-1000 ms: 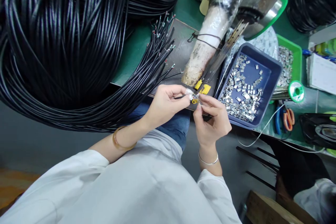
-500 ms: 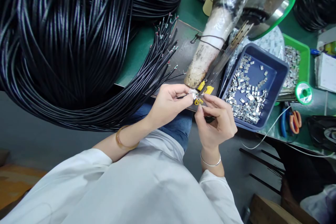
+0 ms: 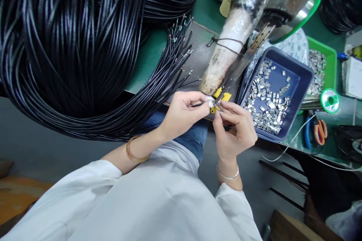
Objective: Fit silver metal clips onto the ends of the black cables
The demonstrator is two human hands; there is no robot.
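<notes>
My left hand [image 3: 185, 113] is closed in a pinch on the end of a black cable [image 3: 197, 104]. Something small and white shows at its fingertips. Facing it, my right hand [image 3: 236, 128] has thumb and fingers drawn together at a small silvery metal piece [image 3: 218, 103], partly hidden by the fingertips. Both hands meet just in front of a fixture with yellow parts [image 3: 225, 97] at the table's near edge. Beyond my left hand, many black cables [image 3: 169, 67] lie with stripped ends showing coloured wires.
A blue tray [image 3: 304, 71] of small metal shells stands right of my hands, with a green tray [image 3: 330, 56] behind it. A white wrapped tube [image 3: 223, 52] slants down toward the fixture. Orange-handled pliers [image 3: 320, 131] and a solder spool [image 3: 329, 101] lie farther right.
Both hands stay at the fixture with nearly the same grip. The fingertips shift very slightly, and the whole view moves a little.
</notes>
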